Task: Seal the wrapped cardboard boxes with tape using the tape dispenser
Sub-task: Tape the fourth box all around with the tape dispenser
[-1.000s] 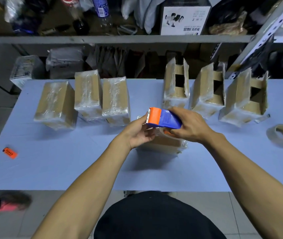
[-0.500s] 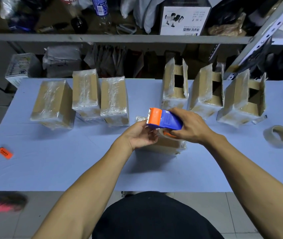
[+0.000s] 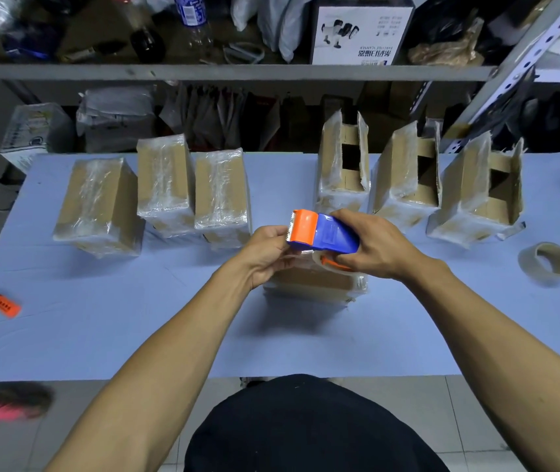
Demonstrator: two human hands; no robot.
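Blue and orange plastic fills my grip: the tape dispenser (image 3: 321, 231) sits in the air above the middle of the table (image 3: 101, 335), its orange toothed end pointing left. My right hand (image 3: 375, 248) wraps around the blue body from the right side, fingers curled under it near the clear tape roll and its orange hub. My left hand (image 3: 266, 255) meets the orange end, fingertips pinching at the cutter edge; whether they have hold of the tape's loose end I cannot tell.

Directly under both hands lies a wrapped cardboard box (image 3: 316, 284), flat on the table and partly hidden by my wrists.

Farther back on the left stand three closed boxes in shiny film: a wide one (image 3: 98, 206), then a taller one (image 3: 164, 185) and another (image 3: 222, 195) touching side by side. Farther back on the right stand three open boxes (image 3: 343, 165), (image 3: 408, 175), (image 3: 479, 192), flaps up, their insides showing.

A spare tape roll (image 3: 547, 262) lies on the table to my right, well apart from the boxes. A small orange lighter-like item (image 3: 5, 304) lies near the table's left edge. Behind the table runs a grey metal shelf (image 3: 203, 72) crowded with bags, bottles and a white carton.
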